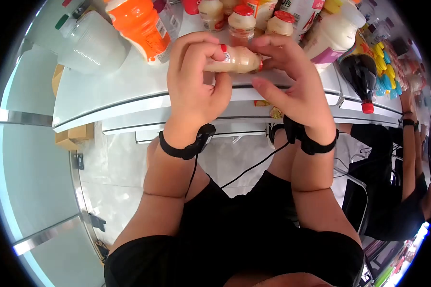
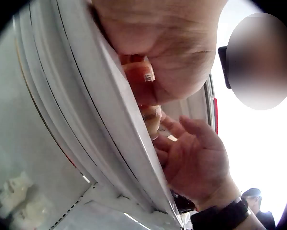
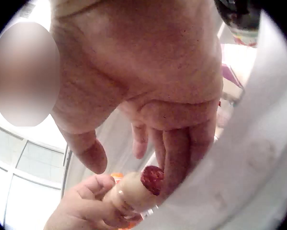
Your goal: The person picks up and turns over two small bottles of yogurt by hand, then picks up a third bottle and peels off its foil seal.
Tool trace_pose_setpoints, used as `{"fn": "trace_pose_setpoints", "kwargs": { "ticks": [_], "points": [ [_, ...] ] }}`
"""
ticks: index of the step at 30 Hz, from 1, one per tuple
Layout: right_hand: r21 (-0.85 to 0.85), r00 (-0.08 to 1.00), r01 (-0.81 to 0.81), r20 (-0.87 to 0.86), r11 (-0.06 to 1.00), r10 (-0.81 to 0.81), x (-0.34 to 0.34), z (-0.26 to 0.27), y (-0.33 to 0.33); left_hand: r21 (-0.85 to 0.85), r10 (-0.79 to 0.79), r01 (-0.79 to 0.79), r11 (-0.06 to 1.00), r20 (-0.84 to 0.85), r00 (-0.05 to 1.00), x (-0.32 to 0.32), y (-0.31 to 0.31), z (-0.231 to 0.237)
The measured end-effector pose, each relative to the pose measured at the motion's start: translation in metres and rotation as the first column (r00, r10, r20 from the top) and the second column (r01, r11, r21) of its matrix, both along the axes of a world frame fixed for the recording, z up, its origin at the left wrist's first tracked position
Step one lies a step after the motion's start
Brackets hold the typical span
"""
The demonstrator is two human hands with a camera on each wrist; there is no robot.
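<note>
In the head view, my left hand grips a small pale drink bottle that lies sideways over the table's front edge. The bottle's red cap points toward my right hand. In the right wrist view, the fingers of that hand are loosely bent right beside the cap, and its thumb stands well apart. The left wrist view shows the right hand with its palm turned to the bottle, whose other end is hidden by my left hand.
Similar small red-capped bottles stand just behind my hands. An orange bottle and a clear jug are on the left. To the right are a white bottle and a dark bottle with a red cap. Another person's arm shows at far right.
</note>
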State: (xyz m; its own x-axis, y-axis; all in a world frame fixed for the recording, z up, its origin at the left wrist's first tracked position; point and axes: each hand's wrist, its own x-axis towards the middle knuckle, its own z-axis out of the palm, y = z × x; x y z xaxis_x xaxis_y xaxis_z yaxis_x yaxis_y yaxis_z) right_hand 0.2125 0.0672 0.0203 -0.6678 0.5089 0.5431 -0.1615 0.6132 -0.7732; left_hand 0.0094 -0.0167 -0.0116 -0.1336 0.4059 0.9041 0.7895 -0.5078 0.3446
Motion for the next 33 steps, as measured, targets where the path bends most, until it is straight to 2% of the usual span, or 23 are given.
{"fn": "trace_pose_setpoints", "kwargs": {
  "ticks": [2,3,5,9,12,13,16,19,20,21,22,23,24,26,28,33],
  "points": [
    [0.081,0.997,0.025,0.068,0.996,-0.031,0.012,0.017,-0.007,-0.015,0.018,-0.018,1.0,0.004,1.0,0.0,-0.001,-0.001],
    [0.191,0.993,0.111,-0.06,0.975,-0.101,0.012,0.015,-0.008,-0.023,0.027,-0.027,0.999,0.005,1.0,0.0,-0.002,-0.001],
    [0.234,0.974,0.138,-0.206,0.962,-0.09,0.025,0.023,-0.015,-0.02,0.023,-0.022,1.0,0.027,0.999,0.002,-0.003,0.0],
    [0.289,0.907,0.236,-0.408,0.928,-0.103,0.043,0.038,-0.03,0.011,0.005,-0.006,1.0,0.054,0.999,-0.003,0.002,-0.01],
    [0.307,0.868,0.287,-0.485,0.907,-0.11,0.054,0.041,-0.034,0.014,-0.014,0.013,1.0,0.08,0.997,-0.003,0.002,-0.013],
    [0.308,0.859,0.302,-0.499,0.902,-0.117,0.057,0.041,-0.035,-0.002,0.001,-0.001,1.0,0.052,0.999,-0.002,-0.001,-0.016],
    [0.311,0.842,0.333,-0.522,0.89,-0.133,0.067,0.039,-0.043,0.03,-0.04,0.037,0.999,0.106,0.994,-0.005,0.007,-0.014],
    [0.291,0.824,0.374,-0.54,0.881,-0.171,0.078,0.036,-0.047,-0.036,-0.026,0.032,0.999,0.15,0.988,0.001,-0.002,-0.009],
    [0.328,0.819,0.388,-0.551,0.861,-0.159,0.082,0.035,-0.057,0.023,-0.032,0.029,0.999,0.151,0.988,0.003,0.01,-0.004],
    [0.348,0.807,0.407,-0.57,0.844,-0.155,0.086,0.032,-0.062,0.036,-0.003,0.001,0.999,0.049,0.999,0.0,0.012,-0.006],
    [0.343,0.806,0.416,-0.568,0.842,-0.167,0.092,0.03,-0.062,0.001,-0.079,0.08,0.997,0.167,0.983,0.01,-0.002,-0.014],
    [0.34,0.801,0.431,-0.572,0.836,-0.18,0.097,0.026,-0.065,-0.097,-0.097,0.112,0.989,0.142,0.985,0.009,-0.015,-0.011],
    [0.348,0.791,0.452,-0.583,0.821,-0.189,0.099,0.02,-0.068,-0.1,-0.085,0.098,0.99,0.132,0.988,0.006,-0.013,-0.011],
    [0.342,0.771,0.478,-0.605,0.809,-0.2,0.1,0.012,-0.071,-0.082,-0.047,0.068,0.994,0.226,0.973,0.007,-0.014,-0.017],
    [0.328,0.773,0.483,-0.595,0.812,-0.22,0.101,0.004,-0.066,-0.141,-0.014,0.044,0.989,0.204,0.979,0.01,-0.014,-0.02],
    [0.328,0.778,0.495,-0.581,0.805,-0.241,0.095,0.01,-0.072,-0.116,-0.013,0.032,0.993,0.162,0.987,-0.004,-0.011,-0.012]
  ]
}}
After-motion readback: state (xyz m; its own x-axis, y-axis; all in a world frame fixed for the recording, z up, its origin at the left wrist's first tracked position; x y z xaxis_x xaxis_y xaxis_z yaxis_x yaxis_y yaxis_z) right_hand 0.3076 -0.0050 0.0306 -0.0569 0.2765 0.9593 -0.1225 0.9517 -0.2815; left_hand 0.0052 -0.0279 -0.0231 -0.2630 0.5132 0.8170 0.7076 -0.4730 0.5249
